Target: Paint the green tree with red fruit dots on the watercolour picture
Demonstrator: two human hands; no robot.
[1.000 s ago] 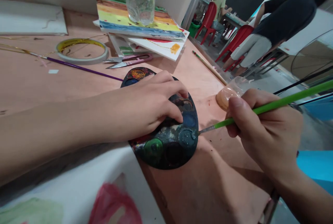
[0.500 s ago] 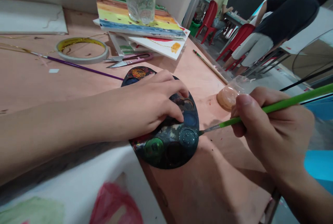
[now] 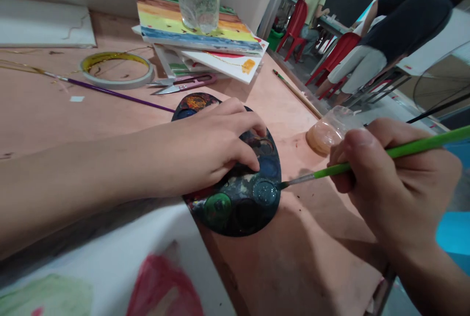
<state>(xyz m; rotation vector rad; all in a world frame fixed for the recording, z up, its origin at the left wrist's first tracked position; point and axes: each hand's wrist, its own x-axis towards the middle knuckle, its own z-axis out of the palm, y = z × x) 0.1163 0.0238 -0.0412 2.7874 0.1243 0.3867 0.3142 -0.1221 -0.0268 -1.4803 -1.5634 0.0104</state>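
My left hand (image 3: 223,145) lies over a dark oval paint palette (image 3: 240,191), its thumb and fingers bent down onto the surface and holding it to the table. Round wells hold green, blue, orange and dark paint. In my right hand (image 3: 396,184), a green paintbrush (image 3: 426,147) is pinched between thumb and fingers. The dark, wet-looking bristles are at the palette's right rim, beside a glossy dark well. Below my left forearm, a white sheet or canvas (image 3: 176,233) carries red and pale green paint.
Behind the palette are thread snips (image 3: 183,83), a tape roll (image 3: 117,79), a purple-handled brush (image 3: 117,95) and stacked paintings (image 3: 165,25) under a water bottle (image 3: 200,8). A clear plastic cup (image 3: 326,132) of brownish liquid stands near my right hand. Two people are in the background.
My right hand has moved slightly right with the paintbrush, and the bristles have shifted a little at the palette's rim. My left hand stays in place on the palette.
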